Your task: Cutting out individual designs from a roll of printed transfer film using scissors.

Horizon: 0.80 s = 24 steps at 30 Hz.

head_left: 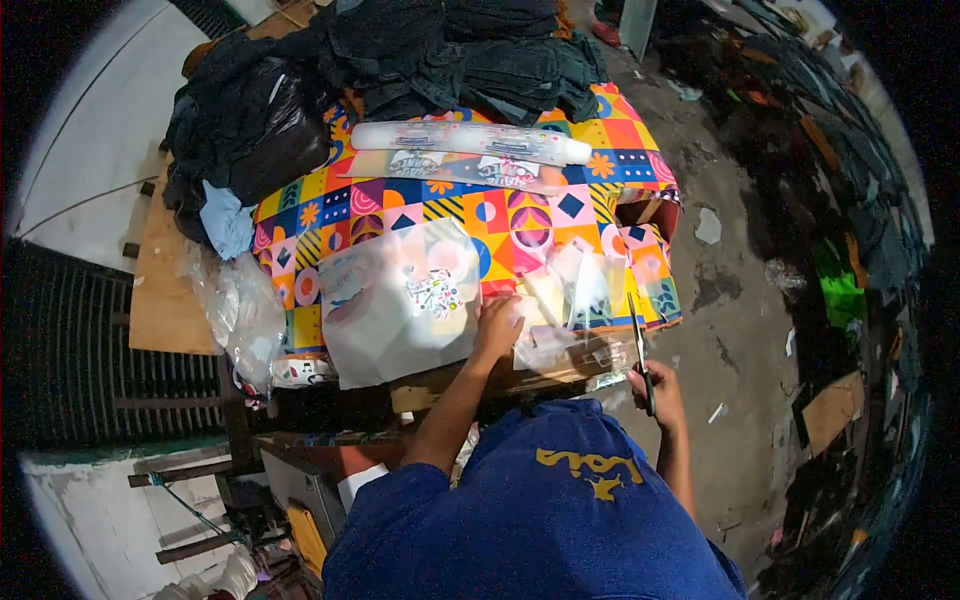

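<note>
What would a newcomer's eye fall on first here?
Probably the brightly patterned cloth mid-view, with dark fabric heaped along its far side. Next, the scissors in the right hand, by the cloth's near right corner, then the left hand at the right edge of a whitish sheet.

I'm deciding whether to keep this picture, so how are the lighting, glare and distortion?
In the head view, bright light washes out the plastic pieces beside the left hand; also there, the dark clothes lose detail, and fisheye distortion shows inside a curved black border.
</note>
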Tool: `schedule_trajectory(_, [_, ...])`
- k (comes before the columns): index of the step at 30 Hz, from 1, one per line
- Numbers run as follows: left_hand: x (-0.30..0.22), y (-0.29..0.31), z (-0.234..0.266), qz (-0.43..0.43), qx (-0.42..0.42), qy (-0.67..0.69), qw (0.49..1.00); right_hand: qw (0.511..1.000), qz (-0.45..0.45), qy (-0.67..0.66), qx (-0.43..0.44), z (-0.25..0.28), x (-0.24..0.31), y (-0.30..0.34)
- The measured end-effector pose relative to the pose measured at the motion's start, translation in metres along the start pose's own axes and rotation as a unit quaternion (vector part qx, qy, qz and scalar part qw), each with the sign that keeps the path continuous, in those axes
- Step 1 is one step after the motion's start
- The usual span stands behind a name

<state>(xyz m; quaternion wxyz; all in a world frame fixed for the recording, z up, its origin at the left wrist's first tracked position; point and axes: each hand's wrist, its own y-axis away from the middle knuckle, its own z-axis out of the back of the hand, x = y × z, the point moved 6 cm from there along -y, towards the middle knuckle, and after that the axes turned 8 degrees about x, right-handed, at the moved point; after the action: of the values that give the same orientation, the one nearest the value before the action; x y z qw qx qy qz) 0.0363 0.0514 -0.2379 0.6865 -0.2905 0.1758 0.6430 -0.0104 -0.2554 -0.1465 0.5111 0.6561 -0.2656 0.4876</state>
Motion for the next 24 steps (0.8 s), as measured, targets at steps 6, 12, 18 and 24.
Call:
schedule_trajectory(6, [-0.021,0.003,-0.017,-0.087,0.073,0.101,0.988,1.000,0.001,0.000,-0.025,0.010,-0.011,0.010])
schedule_trajectory(12, [-0.024,0.015,-0.025,-0.025,0.038,0.187,0.981,0.999,-0.007,-0.024,-0.044,0.014,-0.011,0.013])
schedule_trajectory(18, [0.003,-0.005,0.003,0.072,-0.048,0.325,0.942,0.999,-0.015,0.004,-0.043,0.020,-0.019,0.008])
schedule_trajectory(24, [0.010,-0.025,0.029,0.112,-0.025,0.410,0.905,0.999,0.007,0.006,-0.037,0.021,-0.009,-0.003])
